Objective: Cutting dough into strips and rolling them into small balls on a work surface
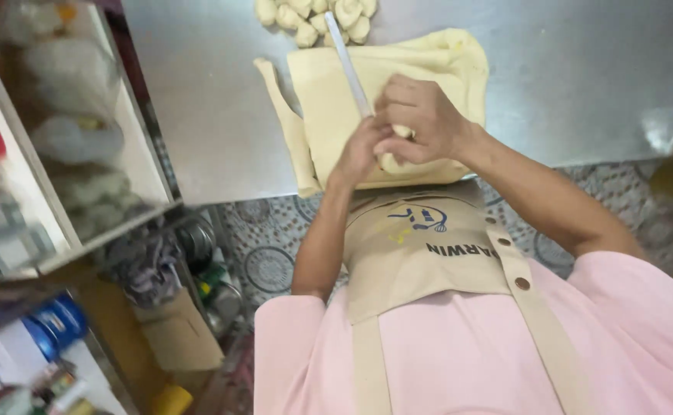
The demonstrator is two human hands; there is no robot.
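Both hands [398, 134] work dough [392, 159] over a folded dough sheet [329, 100].

right hand [421, 119] curled on dough piece [395, 160] | left hand [361, 150] grips white strip [348, 65] | dough sheet [398, 77] beneath

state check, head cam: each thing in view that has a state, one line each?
Pale yellow flat dough sheet: spread on the steel table, near edge overhanging.
Narrow cut dough strip: lying apart along the sheet's left side.
Small shaped dough pieces: piled at the table's far edge.
Long white flat stick: tilted, lower end between the hands.
Left hand: closed around a dough piece.
Right hand: fingers curled, pressing that dough.
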